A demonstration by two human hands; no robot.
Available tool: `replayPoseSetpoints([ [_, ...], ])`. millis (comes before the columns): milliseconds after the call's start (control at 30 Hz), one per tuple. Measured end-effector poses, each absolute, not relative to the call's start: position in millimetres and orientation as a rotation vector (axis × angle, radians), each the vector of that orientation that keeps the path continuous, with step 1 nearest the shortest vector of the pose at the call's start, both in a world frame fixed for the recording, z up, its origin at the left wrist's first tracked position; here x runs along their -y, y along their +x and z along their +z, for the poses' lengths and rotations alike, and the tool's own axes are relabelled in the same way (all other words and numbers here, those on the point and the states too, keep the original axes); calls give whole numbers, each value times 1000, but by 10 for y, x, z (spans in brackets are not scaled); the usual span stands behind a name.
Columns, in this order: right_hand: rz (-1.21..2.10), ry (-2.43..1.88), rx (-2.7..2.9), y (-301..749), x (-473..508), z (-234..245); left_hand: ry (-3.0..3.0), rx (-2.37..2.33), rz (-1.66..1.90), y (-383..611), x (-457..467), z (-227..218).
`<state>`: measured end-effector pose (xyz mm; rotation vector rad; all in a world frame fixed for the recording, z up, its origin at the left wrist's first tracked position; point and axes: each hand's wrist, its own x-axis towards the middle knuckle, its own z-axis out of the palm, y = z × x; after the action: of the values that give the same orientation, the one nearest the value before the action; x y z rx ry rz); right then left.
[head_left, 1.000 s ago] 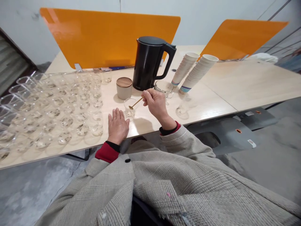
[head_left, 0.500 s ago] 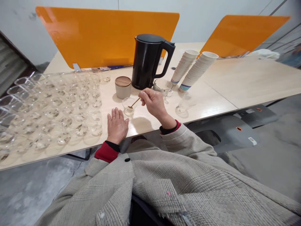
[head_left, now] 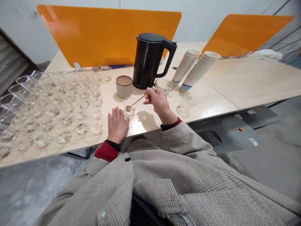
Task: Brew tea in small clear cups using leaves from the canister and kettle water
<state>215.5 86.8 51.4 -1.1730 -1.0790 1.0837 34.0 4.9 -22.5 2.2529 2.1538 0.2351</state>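
My right hand (head_left: 160,102) pinches the thin handle of a gold spoon (head_left: 138,99). The spoon's bowl is at a small clear cup (head_left: 129,102) standing on the table in front of me. Flat on the tabletop, fingers stretched forward, lies my left hand (head_left: 118,125), just left of that cup and holding nothing. Behind the cup stands a pale canister (head_left: 124,89) with a wooden lid. A ribbed glass cup (head_left: 164,84) with a handle is just beyond my right hand.
Many clear cups with bits of something in them (head_left: 56,110) crowd the table's left side. A black kettle (head_left: 148,62) stands at the back before an orange divider (head_left: 108,34). Two leaning stacks of paper cups (head_left: 198,70) and a lone clear cup (head_left: 183,107) are to the right.
My right hand has shifted slightly right, and the spoon now lies at a shallower slant with its bowl turned differently at the cup. My left hand stays in place.
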Motion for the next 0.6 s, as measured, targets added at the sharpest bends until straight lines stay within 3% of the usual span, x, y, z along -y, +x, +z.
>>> replayPoseSetpoints([
  [167, 1074, -1228, 1148, 2133, -963, 469, 2243, -2159, 201, 343, -49, -210],
  [400, 718, -1204, 1452, 2077, -861, 480, 2261, -2133, 253, 332, -48, -221],
  [600, 727, -1152, 1404, 2097, -801, 471, 2253, -2127, 235, 332, -38, -190],
])
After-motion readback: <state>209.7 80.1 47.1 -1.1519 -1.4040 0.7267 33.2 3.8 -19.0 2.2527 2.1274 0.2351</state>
